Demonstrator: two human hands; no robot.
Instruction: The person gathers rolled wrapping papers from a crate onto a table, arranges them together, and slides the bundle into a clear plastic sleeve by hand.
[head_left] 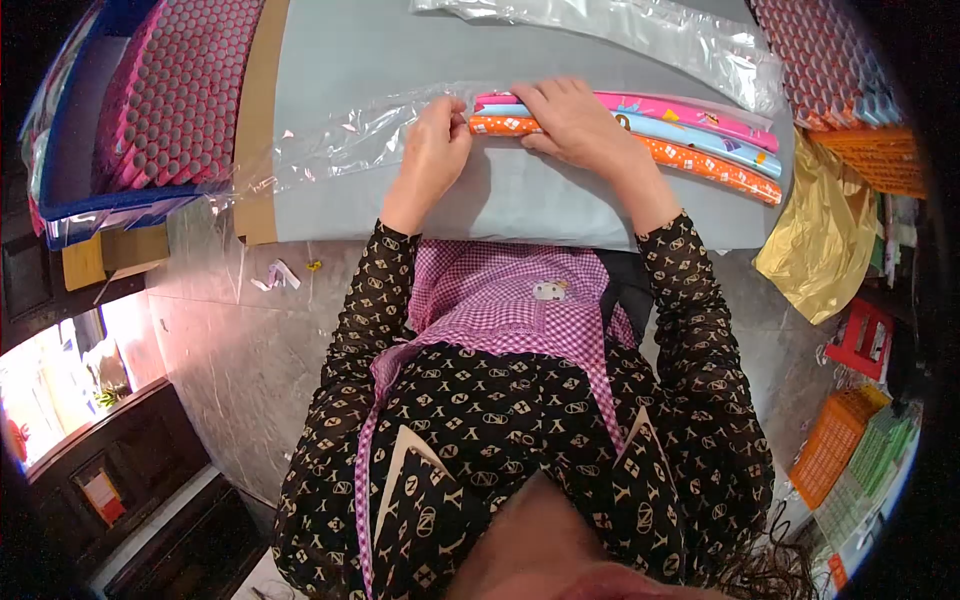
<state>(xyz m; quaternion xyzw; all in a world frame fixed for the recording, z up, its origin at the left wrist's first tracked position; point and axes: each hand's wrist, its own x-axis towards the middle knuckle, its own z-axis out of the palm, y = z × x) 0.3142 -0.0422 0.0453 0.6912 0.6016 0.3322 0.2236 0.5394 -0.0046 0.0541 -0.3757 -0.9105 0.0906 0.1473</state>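
Observation:
Three patterned paper rolls, one pink (690,113), one light blue (700,142) and one orange (700,167), lie side by side on the grey work surface. Clear film covers at least part of them and trails off to the left as a long clear plastic sleeve (340,140). At the rolls' left end, my left hand (435,145) is closed with its fingertips pinching the sleeve. My right hand (580,120) curls over the rolls near that end, fingers across the top and thumb on the near side. What lies beneath its palm is hidden.
More clear plastic sleeves (620,45) lie at the back of the table. A blue crate (120,215) packed with upright pink rolls stands at the left, with more rolls (830,65) at the back right. Gold sheet (820,225) hangs at the right edge; orange baskets (835,430) are below.

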